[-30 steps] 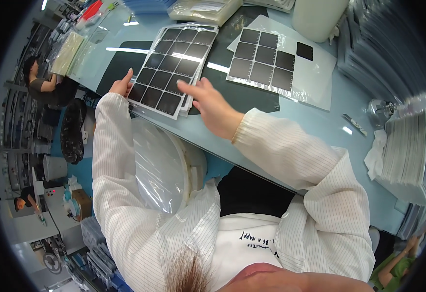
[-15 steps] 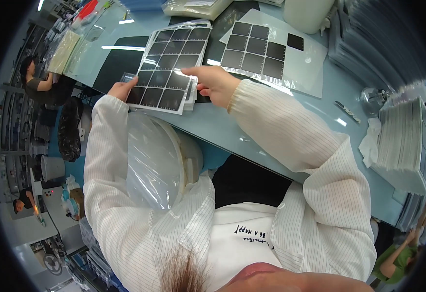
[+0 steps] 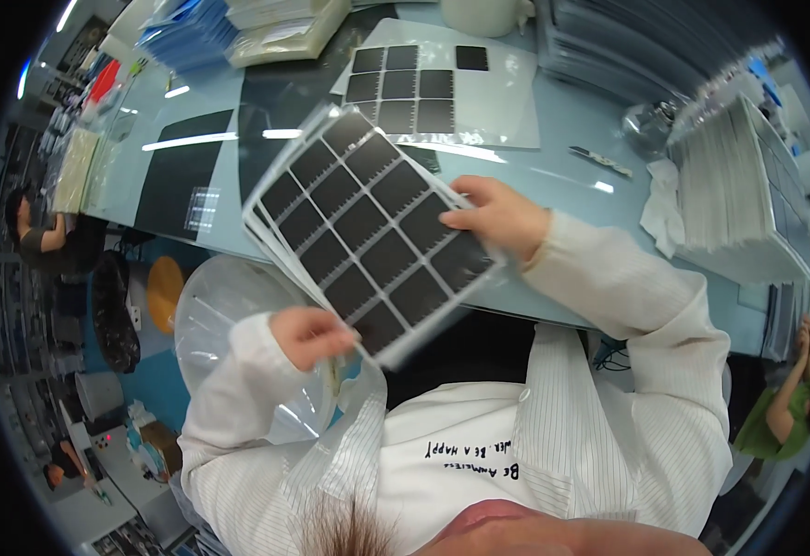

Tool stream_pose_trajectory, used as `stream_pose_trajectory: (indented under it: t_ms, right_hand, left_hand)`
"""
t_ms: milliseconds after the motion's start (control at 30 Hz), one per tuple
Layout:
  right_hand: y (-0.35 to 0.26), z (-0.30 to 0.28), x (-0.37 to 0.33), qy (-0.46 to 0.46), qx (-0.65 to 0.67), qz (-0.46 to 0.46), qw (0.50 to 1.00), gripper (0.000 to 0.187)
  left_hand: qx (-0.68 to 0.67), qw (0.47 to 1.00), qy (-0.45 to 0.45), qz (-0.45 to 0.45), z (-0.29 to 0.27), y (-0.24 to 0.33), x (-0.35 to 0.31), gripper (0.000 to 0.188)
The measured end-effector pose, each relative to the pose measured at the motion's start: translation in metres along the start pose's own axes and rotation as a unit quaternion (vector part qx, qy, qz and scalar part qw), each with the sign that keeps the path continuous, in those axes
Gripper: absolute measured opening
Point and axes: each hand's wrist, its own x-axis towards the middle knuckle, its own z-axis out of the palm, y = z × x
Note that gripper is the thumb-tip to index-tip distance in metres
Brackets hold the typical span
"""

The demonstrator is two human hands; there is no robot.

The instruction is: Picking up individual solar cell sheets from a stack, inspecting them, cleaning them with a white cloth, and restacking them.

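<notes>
A stack of white sheets (image 3: 361, 232) printed with rows of black squares is held tilted over the table's near edge, close to my body. My right hand (image 3: 502, 219) grips its right edge, with thumb and finger on top of the sheets. My left hand (image 3: 310, 337) pinches the near left corner; its fingers are somewhat blurred by motion. Several sheet edges show, not quite lined up, on the stack's left side. Beyond it lies a pale sheet (image 3: 497, 116) on the table, bearing loose black squares (image 3: 401, 85) and a single one (image 3: 471, 58) apart.
A white-handled knife or cutter (image 3: 599, 161) lies to the right, near a crumpled tissue (image 3: 662, 208) and a tall sheet stack (image 3: 743, 195). Black mats (image 3: 182, 167) lie at left. A plastic-lined bin (image 3: 210, 306) stands below the table edge. Other people are at the far sides.
The stack has been lifted off the table, brought toward my body and turned. Both hands moved nearer with it, the left to its near corner. My view has shifted to the right.
</notes>
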Motion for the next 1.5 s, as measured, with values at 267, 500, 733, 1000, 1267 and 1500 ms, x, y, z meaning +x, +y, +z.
stream_pose_trajectory:
  t_ms: [267,500,733,1000,1267,1500]
  right_hand:
    - [0.015,-0.168,-0.06,-0.054,-0.114,0.063,0.99,0.04]
    - [-0.004,-0.179,-0.054,-0.081,-0.259,0.027,0.962,0.035]
    - [0.002,-0.166,-0.067,-0.024,-0.171,0.055,0.983,0.029]
    - [0.024,-0.16,-0.075,0.056,-0.091,-0.007,0.994,0.031]
    - [0.029,-0.14,-0.145,0.338,-0.368,-0.251,0.829,0.038]
    - [0.069,-0.135,-0.146,0.403,-0.294,-0.16,0.852,0.036]
  left_hand:
    - [0.169,0.927,-0.04,0.332,0.016,0.092,0.045,0.046]
    - [0.353,0.803,0.192,0.44,0.011,0.121,0.117,0.077]
    - [0.42,0.799,0.184,0.389,0.008,0.126,0.134,0.108]
    - [0.41,0.812,0.143,0.389,-0.02,0.144,0.161,0.108]
    - [0.47,0.791,0.167,0.355,-0.004,0.133,0.149,0.105]
    - [0.503,0.775,0.17,0.343,-0.006,0.131,0.142,0.097]
